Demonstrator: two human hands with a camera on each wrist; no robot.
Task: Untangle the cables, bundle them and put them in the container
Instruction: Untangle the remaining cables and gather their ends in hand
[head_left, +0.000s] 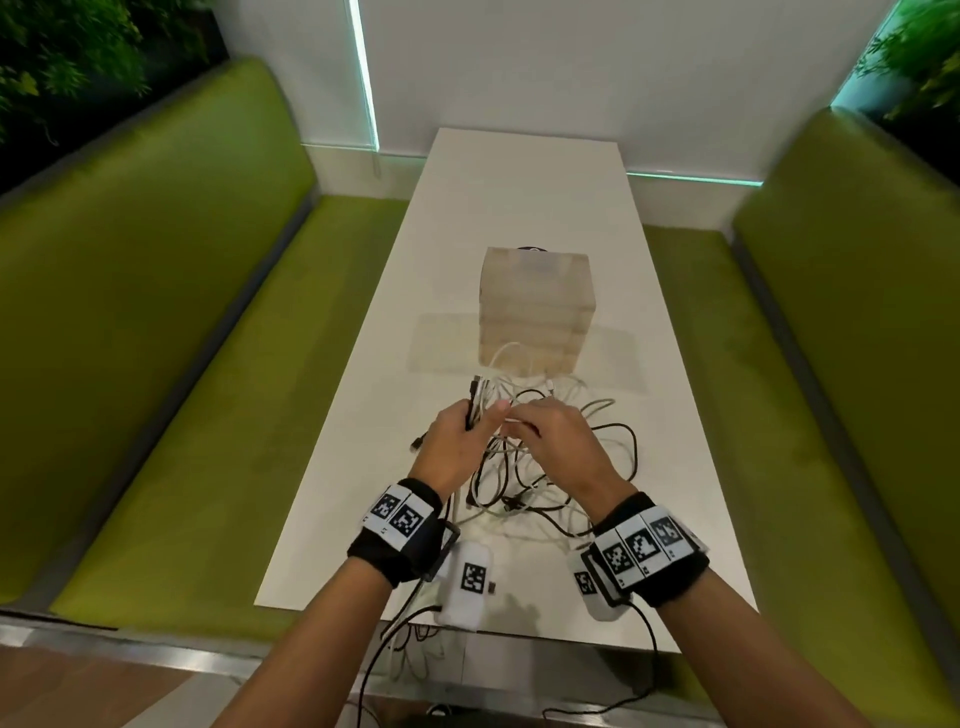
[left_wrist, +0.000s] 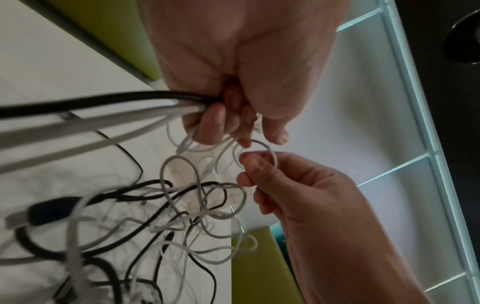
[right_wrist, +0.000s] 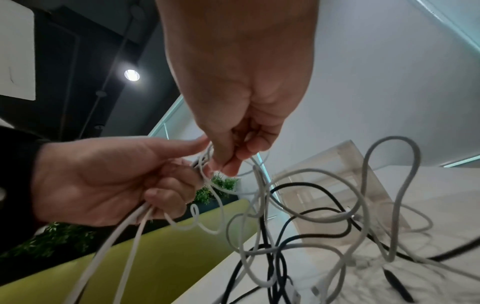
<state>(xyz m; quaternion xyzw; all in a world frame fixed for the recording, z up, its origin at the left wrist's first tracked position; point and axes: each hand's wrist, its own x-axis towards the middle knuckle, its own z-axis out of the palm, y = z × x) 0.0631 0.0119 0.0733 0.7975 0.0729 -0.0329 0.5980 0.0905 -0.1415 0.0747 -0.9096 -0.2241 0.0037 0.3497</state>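
A tangle of black and white cables (head_left: 550, 478) lies on the white table (head_left: 519, 208), in front of a clear box-shaped container (head_left: 535, 312) that stands upright. My left hand (head_left: 470, 423) is raised above the tangle and grips a bunch of black and white cable ends (left_wrist: 116, 111). Close to its right, my right hand (head_left: 519, 421) pinches a thin white cable loop (left_wrist: 262, 152) between thumb and forefinger. In the right wrist view, the right hand (right_wrist: 233, 156) meets the left hand (right_wrist: 116, 181), and loose loops (right_wrist: 311, 216) hang down to the table beside the container (right_wrist: 337, 174).
Green benches (head_left: 182, 338) (head_left: 857, 338) run along both long sides of the table, and a white wall closes the far end. Clear flat panels (head_left: 441, 343) lie on the table beside the container's base. Wrist-device leads (head_left: 395, 649) hang off the near edge.
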